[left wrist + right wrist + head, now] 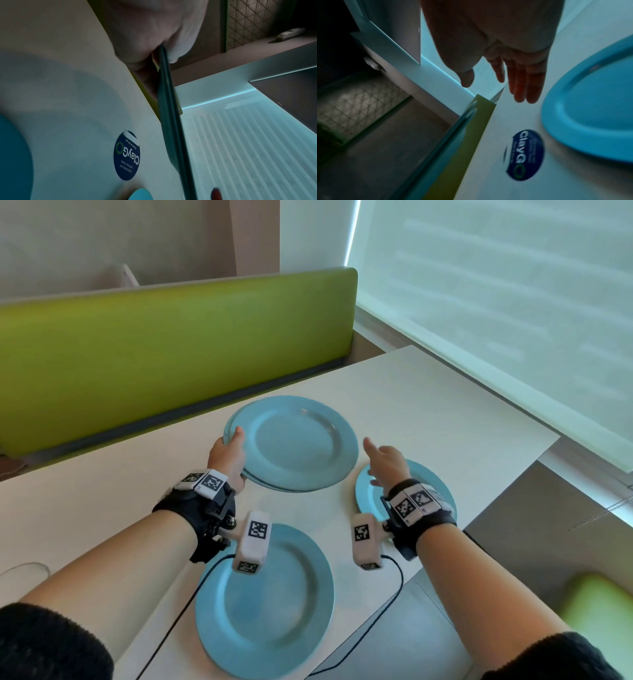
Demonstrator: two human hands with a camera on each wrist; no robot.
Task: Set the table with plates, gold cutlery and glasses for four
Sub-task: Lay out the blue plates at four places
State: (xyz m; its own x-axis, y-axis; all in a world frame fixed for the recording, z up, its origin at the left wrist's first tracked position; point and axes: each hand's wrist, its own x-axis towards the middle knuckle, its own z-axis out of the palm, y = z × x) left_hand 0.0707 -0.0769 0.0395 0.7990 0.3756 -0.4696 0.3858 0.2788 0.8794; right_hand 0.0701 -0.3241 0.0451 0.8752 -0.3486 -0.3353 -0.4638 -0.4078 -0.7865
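My left hand [236, 457] grips the left rim of a stack of blue plates [294, 443], thumb on top and fingers underneath; two rims show at its near edge. The stack is lifted and tilted over the white table [428, 412]. In the left wrist view the plates' edge [171, 108] runs out from between thumb and fingers [145, 40]. My right hand [375, 463] hovers empty with straight fingers [522, 83] over a blue plate [435, 484] lying at the table's right edge. Another blue plate [274, 611] lies near me.
A green padded bench back [171, 344] runs along the table's far side. A window blind [496, 302] is on the right, a green seat [603, 611] at lower right. A round dark-blue sticker [525, 154] is on the tabletop. Black cables [394, 594] trail from my wrists.
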